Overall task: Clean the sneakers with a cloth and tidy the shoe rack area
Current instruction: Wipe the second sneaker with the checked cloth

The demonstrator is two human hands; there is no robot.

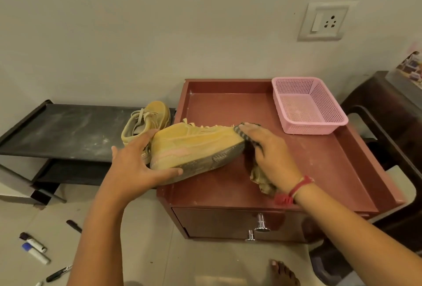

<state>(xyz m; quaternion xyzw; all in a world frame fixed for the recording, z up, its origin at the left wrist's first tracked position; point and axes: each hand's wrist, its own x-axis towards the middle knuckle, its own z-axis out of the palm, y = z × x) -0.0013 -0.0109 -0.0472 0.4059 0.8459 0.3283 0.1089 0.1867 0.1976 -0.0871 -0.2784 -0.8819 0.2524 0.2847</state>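
My left hand (134, 162) gripped the heel of the sneaker (194, 144), tilted over the red cabinet (308, 160), while my right hand (271, 151), fingers curved, pressed the cloth (260, 178) against its toe.

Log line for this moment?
left hand holds sneaker heel | right hand presses cloth on toe | second sneaker on rack

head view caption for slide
Left hand steadies a tilted tan sneaker at a maroon cabinet; right hand holds a grey cloth to its toe.
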